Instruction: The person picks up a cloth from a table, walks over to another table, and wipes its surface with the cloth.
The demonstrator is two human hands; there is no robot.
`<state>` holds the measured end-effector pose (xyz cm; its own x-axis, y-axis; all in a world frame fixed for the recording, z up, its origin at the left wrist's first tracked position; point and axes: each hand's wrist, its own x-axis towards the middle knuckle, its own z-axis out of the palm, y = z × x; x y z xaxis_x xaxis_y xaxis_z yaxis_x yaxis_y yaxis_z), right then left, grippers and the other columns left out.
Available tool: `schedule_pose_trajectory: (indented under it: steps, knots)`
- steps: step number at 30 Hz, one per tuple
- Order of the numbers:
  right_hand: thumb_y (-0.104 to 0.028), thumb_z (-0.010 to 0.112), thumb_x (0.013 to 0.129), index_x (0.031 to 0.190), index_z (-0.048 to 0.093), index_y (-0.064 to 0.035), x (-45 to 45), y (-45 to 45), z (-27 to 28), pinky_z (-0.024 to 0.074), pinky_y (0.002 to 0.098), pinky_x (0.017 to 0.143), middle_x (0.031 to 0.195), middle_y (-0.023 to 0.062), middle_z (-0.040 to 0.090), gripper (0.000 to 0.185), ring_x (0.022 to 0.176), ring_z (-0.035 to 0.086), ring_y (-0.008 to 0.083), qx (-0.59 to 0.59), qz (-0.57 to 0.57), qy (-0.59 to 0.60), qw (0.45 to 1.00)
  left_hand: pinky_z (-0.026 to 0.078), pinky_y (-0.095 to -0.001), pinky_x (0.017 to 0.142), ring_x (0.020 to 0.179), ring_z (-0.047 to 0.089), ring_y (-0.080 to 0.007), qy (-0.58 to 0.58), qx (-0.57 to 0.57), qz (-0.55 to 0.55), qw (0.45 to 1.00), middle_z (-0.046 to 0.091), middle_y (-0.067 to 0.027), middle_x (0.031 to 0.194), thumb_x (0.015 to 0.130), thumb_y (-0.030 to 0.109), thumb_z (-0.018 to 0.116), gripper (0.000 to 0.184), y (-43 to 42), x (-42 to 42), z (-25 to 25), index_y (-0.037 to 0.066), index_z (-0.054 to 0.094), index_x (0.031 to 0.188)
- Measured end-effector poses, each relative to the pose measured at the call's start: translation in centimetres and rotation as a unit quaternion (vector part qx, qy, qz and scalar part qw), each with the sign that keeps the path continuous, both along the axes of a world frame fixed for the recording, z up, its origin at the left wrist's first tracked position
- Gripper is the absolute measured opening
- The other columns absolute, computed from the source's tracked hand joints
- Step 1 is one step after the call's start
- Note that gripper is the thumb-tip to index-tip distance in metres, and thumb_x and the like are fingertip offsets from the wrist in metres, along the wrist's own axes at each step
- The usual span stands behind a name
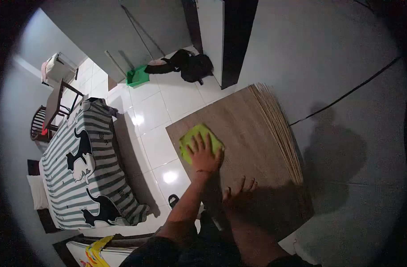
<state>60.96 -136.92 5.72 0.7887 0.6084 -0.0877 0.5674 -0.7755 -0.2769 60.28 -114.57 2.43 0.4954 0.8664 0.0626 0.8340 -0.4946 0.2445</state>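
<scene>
My left hand (204,155) lies flat with spread fingers on a yellow-green cloth (189,133), pressing it against a brown wooden top (239,120). The cloth is near the top's left edge. My right hand (239,193) rests on the same top, closer to me, its fingers apart and nothing in them; part of it is in shadow. Along the wall side of the top lies a long row of thin, straw-coloured sticks (277,129).
To the left is a bed with a striped cat-print cover (83,173). A green dustpan (137,76) and a black bag (196,67) sit on the white tiled floor (148,111) at the far wall. A dark chair (38,122) stands beyond the bed. A black cable (346,95) runs along the right wall.
</scene>
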Motion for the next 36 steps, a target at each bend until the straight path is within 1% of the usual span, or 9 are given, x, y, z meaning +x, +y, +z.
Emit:
schedule_pose_trajectory:
  steps: [7,16,21,25,27,29,30,32,36]
  knots:
    - [-0.048,0.062,0.105,0.169,0.035,0.003,0.7,-0.5,-0.3,0.0225,0.0752,0.127,0.173,0.0371,0.028,0.087,0.164,0.022,0.0555,0.01,0.035,-0.023,0.999,0.004,-0.0705,0.134,0.17,0.015,-0.0458,-0.011,-0.07,-0.2,0.977,0.021,-0.0194,0.184,0.106,0.066,0.051,0.088,-3.9,2.4,1.9,0.017,0.033,0.176]
    - [-0.043,0.066,0.103,0.17,0.034,0.0024,-0.2,-0.3,-0.8,0.0237,0.0755,0.126,0.176,0.0393,0.02,0.087,0.165,0.016,0.057,-0.051,0.01,-0.005,0.999,0.006,-0.0704,0.133,0.17,0.014,-0.0467,0.017,-0.064,-0.039,0.997,0.018,-0.0206,0.185,0.105,0.068,0.05,0.087,-4.5,-4.5,2.7,0.018,0.037,0.174]
    - [-0.054,0.051,0.109,0.169,0.034,0.0042,0.2,-0.4,0.1,0.0242,0.0775,0.124,0.172,0.0416,0.026,0.086,0.163,0.02,0.0599,-0.015,0.024,0.001,1.0,0.006,-0.0708,0.133,0.17,0.014,-0.048,0.03,-0.036,0.021,0.999,0.016,-0.0209,0.185,0.107,0.068,0.047,0.087,0.9,1.6,1.1,0.018,0.032,0.177]
    - [-0.057,0.045,0.109,0.168,0.035,0.006,-0.2,-0.1,-0.4,0.0211,0.0779,0.126,0.171,0.0414,0.029,0.087,0.162,0.02,0.0605,0.041,0.041,-0.066,0.996,0.005,-0.0707,0.134,0.171,0.012,-0.0454,0.062,-0.051,-0.104,0.991,0.015,-0.0196,0.186,0.106,0.069,0.048,0.091,-0.4,4.2,1.3,0.019,0.027,0.178]
    - [-0.055,0.047,0.108,0.166,0.037,0.0072,-0.2,1.1,2.2,0.019,0.0777,0.127,0.171,0.04,0.03,0.086,0.162,0.021,0.0606,-0.062,-0.002,0.023,0.998,0.005,-0.0704,0.134,0.171,0.012,-0.0441,0.044,-0.043,-0.138,0.988,0.016,-0.0186,0.185,0.105,0.069,0.049,0.09,-2.8,2.6,1.6,0.02,0.028,0.178]
    - [-0.054,0.047,0.108,0.166,0.039,0.0064,0.0,-0.1,-1.1,0.0185,0.0781,0.126,0.172,0.0393,0.029,0.085,0.161,0.022,0.0605,0.008,0.012,-0.011,1.0,0.009,-0.0712,0.133,0.169,0.019,-0.0449,-0.005,-0.05,-0.227,0.973,0.026,-0.0213,0.182,0.103,0.067,0.051,0.087,-4.5,0.0,1.6,0.018,0.038,0.174]
    - [-0.054,0.047,0.108,0.166,0.04,0.0055,0.0,-0.6,-2.5,0.018,0.0785,0.126,0.172,0.0387,0.028,0.084,0.161,0.023,0.0603,0.078,0.022,-0.044,0.996,0.009,-0.0712,0.133,0.169,0.019,-0.0449,-0.005,-0.05,-0.224,0.973,0.026,-0.0213,0.182,0.103,0.067,0.051,0.087,-5.1,-1.4,2.0,0.018,0.038,0.174]
    - [-0.053,0.049,0.107,0.167,0.039,0.0037,-0.6,-0.6,-3.4,0.0184,0.079,0.126,0.173,0.0384,0.025,0.083,0.161,0.022,0.0605,0.043,0.01,-0.048,0.998,0.005,-0.0706,0.134,0.171,0.013,-0.0441,0.048,-0.112,-0.168,0.978,0.019,-0.0188,0.185,0.105,0.069,0.051,0.089,-5.2,-4.0,2.8,0.022,0.029,0.178]
    - [-0.05,0.05,0.109,0.17,0.033,-0.0007,-0.5,-1.2,-4.2,0.0199,0.0808,0.124,0.175,0.0383,0.021,0.081,0.161,0.019,0.0618,0.046,0.019,-0.051,0.997,0.005,-0.0711,0.133,0.17,0.015,-0.0448,0.026,-0.055,-0.074,0.995,0.02,-0.0211,0.184,0.104,0.071,0.051,0.091,-2.3,-4.5,1.8,0.02,0.032,0.177]
